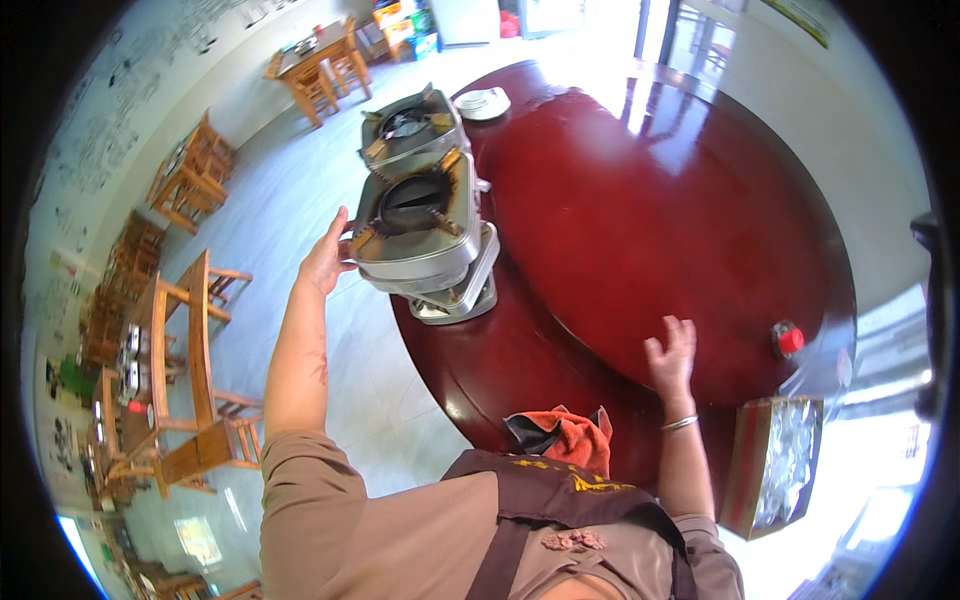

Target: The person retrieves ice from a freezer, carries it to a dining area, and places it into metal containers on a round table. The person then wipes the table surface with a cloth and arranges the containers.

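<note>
My left hand (pixel 328 256) is at the left side of a stack of portable gas stoves (pixel 420 217), its fingertips at the metal casing's edge; whether they press on it cannot be told. The stoves stand unevenly stacked at the left edge of a round dark-red table (pixel 630 225), and the top one has brown scorch marks round its burner. Beyond it is another portable stove (pixel 409 124). My right hand (pixel 673 352), with a bracelet at the wrist, is raised over the table with its fingers apart and holds nothing. An orange and dark cloth (pixel 577 442) lies at the near edge.
White plates (pixel 484 103) are stacked behind the stoves. A jar with a red lid (pixel 789 341) is at the table's right. A cardboard box of clear glassware or plastic (pixel 784 457) is at the near right. Wooden benches (pixel 199 337) and tables line the left wall.
</note>
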{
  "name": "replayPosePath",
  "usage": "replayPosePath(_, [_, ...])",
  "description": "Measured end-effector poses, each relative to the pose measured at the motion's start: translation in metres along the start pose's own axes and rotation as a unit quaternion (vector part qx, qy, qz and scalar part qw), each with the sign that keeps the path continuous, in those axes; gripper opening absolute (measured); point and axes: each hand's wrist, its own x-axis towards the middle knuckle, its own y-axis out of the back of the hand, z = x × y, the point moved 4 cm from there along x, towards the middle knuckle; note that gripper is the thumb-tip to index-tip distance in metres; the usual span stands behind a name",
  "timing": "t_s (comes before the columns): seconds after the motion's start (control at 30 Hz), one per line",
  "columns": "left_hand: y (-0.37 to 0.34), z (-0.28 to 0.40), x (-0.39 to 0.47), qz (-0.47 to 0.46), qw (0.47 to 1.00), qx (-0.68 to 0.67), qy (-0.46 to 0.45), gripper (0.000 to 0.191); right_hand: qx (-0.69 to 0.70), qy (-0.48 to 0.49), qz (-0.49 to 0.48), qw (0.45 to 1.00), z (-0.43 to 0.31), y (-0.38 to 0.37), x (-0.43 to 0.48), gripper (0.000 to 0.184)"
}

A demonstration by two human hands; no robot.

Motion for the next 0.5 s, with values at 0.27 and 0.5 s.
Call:
replayPosePath(0.27, [-0.015, 0.021, 0.035, -0.124, 0.991, -0.045, 0.004, 0.048, 0.131, -0.055, -0.088, 0.986, -0.047, 0.045, -0.085, 0.038])
replayPosePath(0.5, [-0.084, 0.055, -0.038, -0.057, 0.985, -0.106, -0.127, 0.067, 0.045, 0.076, 0.057, 0.994, -0.14, 0.128, -0.078, 0.058])
